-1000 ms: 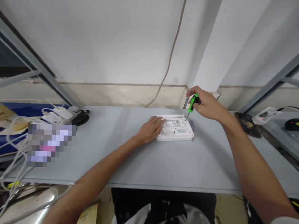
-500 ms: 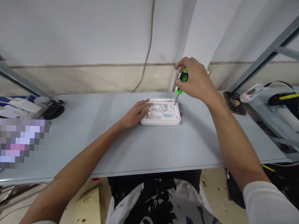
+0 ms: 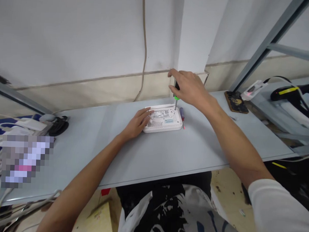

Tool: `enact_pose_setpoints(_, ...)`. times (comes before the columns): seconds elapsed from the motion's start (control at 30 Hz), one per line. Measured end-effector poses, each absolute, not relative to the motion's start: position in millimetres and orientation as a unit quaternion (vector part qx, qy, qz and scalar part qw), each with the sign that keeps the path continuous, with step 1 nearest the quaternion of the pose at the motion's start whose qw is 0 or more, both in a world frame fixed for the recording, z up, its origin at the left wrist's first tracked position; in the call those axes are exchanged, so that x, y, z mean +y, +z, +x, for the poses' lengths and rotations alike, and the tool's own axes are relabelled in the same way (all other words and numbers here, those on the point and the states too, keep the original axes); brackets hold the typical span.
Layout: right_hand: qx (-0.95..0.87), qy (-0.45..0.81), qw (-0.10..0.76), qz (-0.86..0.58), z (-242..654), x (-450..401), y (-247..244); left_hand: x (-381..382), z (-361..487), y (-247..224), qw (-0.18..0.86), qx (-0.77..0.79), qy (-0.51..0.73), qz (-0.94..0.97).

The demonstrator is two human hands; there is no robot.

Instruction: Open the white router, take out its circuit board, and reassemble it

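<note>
White device (image 3: 167, 120) partly under left hand (image 3: 137, 124), screwdriver (image 3: 176, 98) in right hand (image 3: 190, 87) above

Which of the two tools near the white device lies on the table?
The purple-and-red tool, right of the white device; the green-and-black screwdriver is held roughly upright in the right hand.

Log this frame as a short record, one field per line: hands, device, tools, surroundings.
Left hand: left hand resting on the left end of the white device
Right hand: right hand gripping a green-and-black screwdriver
Screwdriver pose: near upright, tip at device's far right corner
Device: flat on grey table, labelled face up
Other tool: purple-handled tool lying at device's right
Left side: white cables
</note>
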State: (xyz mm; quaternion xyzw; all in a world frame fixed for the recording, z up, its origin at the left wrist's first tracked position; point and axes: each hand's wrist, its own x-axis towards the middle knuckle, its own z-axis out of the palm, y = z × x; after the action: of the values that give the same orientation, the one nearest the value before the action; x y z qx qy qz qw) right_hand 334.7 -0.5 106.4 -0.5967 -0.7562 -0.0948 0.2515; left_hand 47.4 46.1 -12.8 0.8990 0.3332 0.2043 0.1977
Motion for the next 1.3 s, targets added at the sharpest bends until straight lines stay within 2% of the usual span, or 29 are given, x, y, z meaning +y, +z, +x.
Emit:
enact_pose_setpoints(0.47,-0.786,-0.08,0.225,-0.571,335.5,-5.0,109.7,44.9,47.0,-12.8,0.172,0.325,0.198,0.909)
enact_pose_setpoints(0.7,-0.782,-0.077,0.27,-0.557,334.8,-6.2,110.0,42.6,45.9,-11.4,0.179,0.325,0.196,0.908)
enact_pose_setpoints(0.97,-0.814,-0.024,0.23,-0.532,337.1,-7.9,110.7,42.1,45.7,-11.0,0.177,0.323,0.2,0.908)
enact_pose_setpoints(1.17,-0.795,-0.072,0.247,-0.55,330.9,-0.3,103.8,39.6,44.9,-11.8,0.162,0.327,0.197,0.91)
enact_pose_setpoints(1.3,-0.809,-0.041,0.253,-0.529,333.3,0.8,102.0,36.6,42.5,-12.6,0.162,0.333,0.196,0.908)
